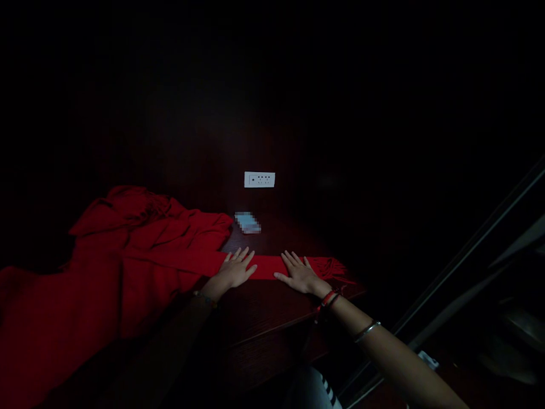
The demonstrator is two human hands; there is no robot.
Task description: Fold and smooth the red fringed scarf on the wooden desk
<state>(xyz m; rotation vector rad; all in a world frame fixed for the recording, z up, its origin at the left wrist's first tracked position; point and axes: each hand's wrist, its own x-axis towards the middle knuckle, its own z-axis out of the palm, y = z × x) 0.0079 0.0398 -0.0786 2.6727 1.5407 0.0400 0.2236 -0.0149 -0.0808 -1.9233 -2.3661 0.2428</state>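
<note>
A long red scarf (266,267) with a fringed right end lies in a flat, narrow strip along a dark wooden surface (264,307). My left hand (235,270) rests palm down on the strip, fingers spread. Farther right, near the fringe, my right hand (299,274) also presses flat on it, its fingers apart. Between the two hands a stretch of red fabric shows smooth. Toward the left the strip runs into a large crumpled heap of red cloth (149,227), which spreads down to the lower left; whether it is all one piece I cannot tell.
Behind my hands lies a small pale, pixelated flat item (247,222). A white socket panel (259,180) is fixed to the dark wall. At the right, a slanted metal-looking edge (464,258) crosses the view. Most of the surroundings are in deep shadow.
</note>
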